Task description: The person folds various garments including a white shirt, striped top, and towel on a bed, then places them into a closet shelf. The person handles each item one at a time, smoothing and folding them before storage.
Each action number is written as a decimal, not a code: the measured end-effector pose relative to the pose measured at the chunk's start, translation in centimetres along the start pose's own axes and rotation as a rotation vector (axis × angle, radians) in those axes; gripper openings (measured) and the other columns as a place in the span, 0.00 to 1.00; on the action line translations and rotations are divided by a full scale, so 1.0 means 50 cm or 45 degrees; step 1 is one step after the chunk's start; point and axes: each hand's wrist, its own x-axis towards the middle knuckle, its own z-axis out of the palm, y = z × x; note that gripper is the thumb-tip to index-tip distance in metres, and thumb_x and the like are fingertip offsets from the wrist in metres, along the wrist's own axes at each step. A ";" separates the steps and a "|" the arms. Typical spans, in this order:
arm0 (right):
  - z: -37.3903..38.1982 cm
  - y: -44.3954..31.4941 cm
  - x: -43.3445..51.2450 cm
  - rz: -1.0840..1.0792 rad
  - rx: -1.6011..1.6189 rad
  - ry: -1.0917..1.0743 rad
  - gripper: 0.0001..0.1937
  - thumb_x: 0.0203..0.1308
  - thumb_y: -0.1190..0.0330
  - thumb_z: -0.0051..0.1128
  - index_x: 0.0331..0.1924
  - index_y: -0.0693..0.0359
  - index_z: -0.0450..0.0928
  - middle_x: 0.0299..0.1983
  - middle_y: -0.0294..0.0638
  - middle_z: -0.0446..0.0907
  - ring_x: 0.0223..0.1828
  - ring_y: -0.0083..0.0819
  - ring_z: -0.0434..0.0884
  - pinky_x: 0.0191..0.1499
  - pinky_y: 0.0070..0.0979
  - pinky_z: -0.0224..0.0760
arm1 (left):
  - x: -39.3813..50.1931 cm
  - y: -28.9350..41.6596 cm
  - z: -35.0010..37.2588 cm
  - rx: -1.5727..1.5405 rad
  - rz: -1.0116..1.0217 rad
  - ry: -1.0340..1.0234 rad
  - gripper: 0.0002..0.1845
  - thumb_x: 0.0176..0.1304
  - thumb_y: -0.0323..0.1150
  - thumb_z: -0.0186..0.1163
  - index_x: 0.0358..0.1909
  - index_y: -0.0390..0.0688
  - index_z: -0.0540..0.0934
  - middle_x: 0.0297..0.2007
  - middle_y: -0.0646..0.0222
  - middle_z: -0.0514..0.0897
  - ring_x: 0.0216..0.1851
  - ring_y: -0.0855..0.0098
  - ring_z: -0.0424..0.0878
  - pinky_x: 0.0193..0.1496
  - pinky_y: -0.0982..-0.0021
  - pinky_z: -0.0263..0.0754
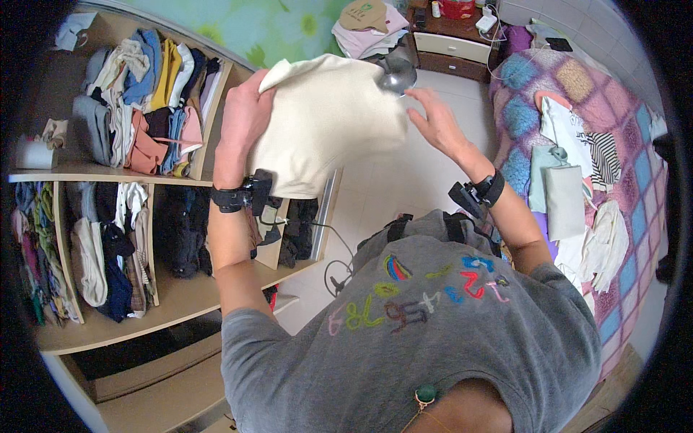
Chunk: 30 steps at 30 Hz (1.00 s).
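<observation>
A cream-coloured fabric garment [325, 119] hangs in the air before me, its right part slightly blurred. My left hand [246, 111] grips its upper left edge, the fingers hidden behind the cloth. My right hand [436, 122] is just beyond the garment's right edge, fingers apart, with nothing seen in it. A shiny metal bowl-shaped object [398, 76] shows behind the cloth, close to the right fingertips. Both wrists wear black straps with small devices.
An open wooden wardrobe [108, 177] with folded and hanging clothes stands at left. At right, a bed with a patchwork-patterned cover [622, 303] bears several garments. A drawer cabinet [455, 48] and a stack of folded clothes [368, 35] stand at the back. A dark cable [330, 265] hangs near the wardrobe.
</observation>
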 end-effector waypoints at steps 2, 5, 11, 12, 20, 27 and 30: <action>-0.027 -0.038 0.015 0.109 0.075 -0.023 0.16 0.56 0.68 0.54 0.49 0.62 0.71 0.45 0.50 0.73 0.45 0.45 0.75 0.44 0.35 0.70 | 0.011 -0.015 0.004 -0.198 -0.086 -0.024 0.15 0.61 0.37 0.56 0.47 0.43 0.79 0.35 0.54 0.83 0.37 0.62 0.83 0.39 0.68 0.74; -0.025 -0.091 0.006 0.266 0.302 -0.124 0.15 0.58 0.66 0.55 0.47 0.63 0.73 0.44 0.47 0.74 0.44 0.38 0.76 0.41 0.30 0.71 | 0.025 -0.033 0.032 -0.611 -0.234 -0.052 0.16 0.62 0.37 0.56 0.48 0.40 0.78 0.33 0.61 0.84 0.35 0.74 0.80 0.38 0.72 0.73; 0.077 -0.126 -0.032 0.538 0.657 -0.010 0.24 0.59 0.58 0.56 0.54 0.63 0.68 0.46 0.41 0.75 0.46 0.30 0.75 0.42 0.27 0.72 | -0.018 0.017 0.164 -0.970 -0.310 0.120 0.14 0.63 0.36 0.55 0.41 0.36 0.80 0.32 0.69 0.83 0.30 0.80 0.76 0.34 0.75 0.71; 0.084 -0.116 -0.038 0.761 0.637 -0.013 0.26 0.59 0.56 0.56 0.56 0.63 0.66 0.47 0.41 0.75 0.46 0.30 0.75 0.43 0.28 0.72 | -0.030 0.031 0.190 -1.097 -0.391 0.151 0.14 0.63 0.36 0.54 0.42 0.36 0.79 0.32 0.68 0.83 0.30 0.79 0.77 0.33 0.75 0.72; 0.072 -0.025 -0.098 1.547 1.518 -0.192 0.29 0.58 0.50 0.55 0.58 0.58 0.66 0.50 0.37 0.76 0.48 0.28 0.77 0.45 0.31 0.73 | -0.141 0.067 0.319 -1.789 -0.930 0.240 0.15 0.64 0.33 0.48 0.48 0.35 0.73 0.40 0.60 0.80 0.36 0.68 0.82 0.31 0.68 0.82; 0.129 -0.019 -0.079 1.690 1.722 -0.300 0.23 0.57 0.62 0.59 0.54 0.62 0.69 0.49 0.41 0.77 0.46 0.33 0.79 0.48 0.29 0.74 | -0.182 0.051 0.339 -1.961 -0.969 0.229 0.17 0.66 0.35 0.48 0.52 0.36 0.69 0.44 0.60 0.79 0.39 0.63 0.82 0.34 0.64 0.84; 0.155 -0.046 -0.037 1.543 1.788 -0.253 0.20 0.58 0.65 0.57 0.52 0.66 0.70 0.49 0.44 0.77 0.47 0.33 0.79 0.51 0.30 0.72 | -0.189 0.005 0.334 -2.041 -1.048 0.390 0.16 0.67 0.36 0.47 0.50 0.37 0.70 0.41 0.60 0.80 0.36 0.64 0.83 0.32 0.66 0.83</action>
